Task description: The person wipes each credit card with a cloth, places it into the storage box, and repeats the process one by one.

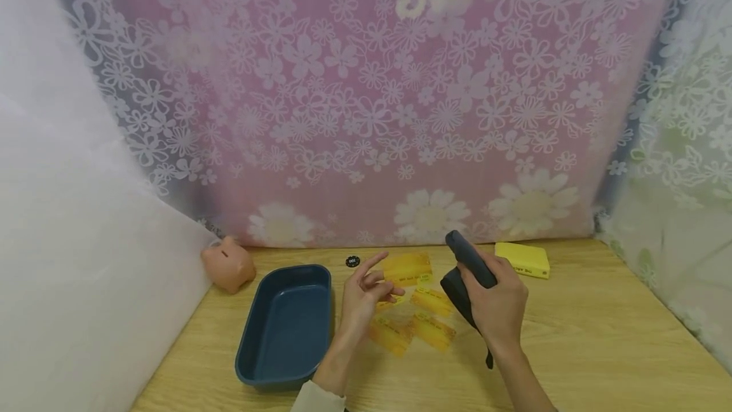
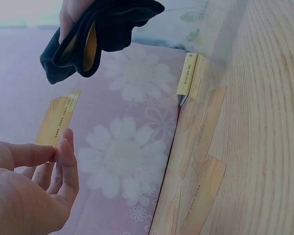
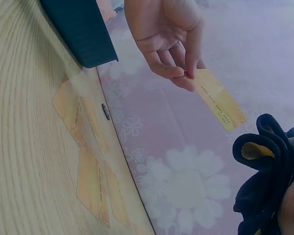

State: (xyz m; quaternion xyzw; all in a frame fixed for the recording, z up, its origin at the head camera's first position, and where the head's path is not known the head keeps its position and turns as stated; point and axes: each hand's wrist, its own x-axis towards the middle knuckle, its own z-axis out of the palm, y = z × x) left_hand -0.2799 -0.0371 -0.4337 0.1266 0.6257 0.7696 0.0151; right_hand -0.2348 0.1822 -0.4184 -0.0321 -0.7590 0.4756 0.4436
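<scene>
Between thumb and fingers my left hand (image 1: 361,301) pinches a golden-yellow plastic card (image 2: 58,120) by one end, raised above the table. My right hand (image 1: 502,307) grips a dark blue, soft fabric pouch (image 1: 466,285), also held in the air, to the right of the card. In the right wrist view, yellow shows inside folds of the pouch (image 3: 264,161); whether this is lining or contents I cannot tell. Card and pouch are apart. Several similar yellow cards (image 1: 433,330) lie on the wooden table below my hands, partly overlapping in the left wrist view.
A dark blue rectangular tray (image 1: 244,348) stands left of my left hand. Behind it to the left sits a pink piggy bank (image 1: 229,266). A black poker chip (image 1: 352,261) lies near the back edge, and a yellow book (image 1: 521,258) at the back right. Flowered curtain (image 1: 366,113) hangs behind.
</scene>
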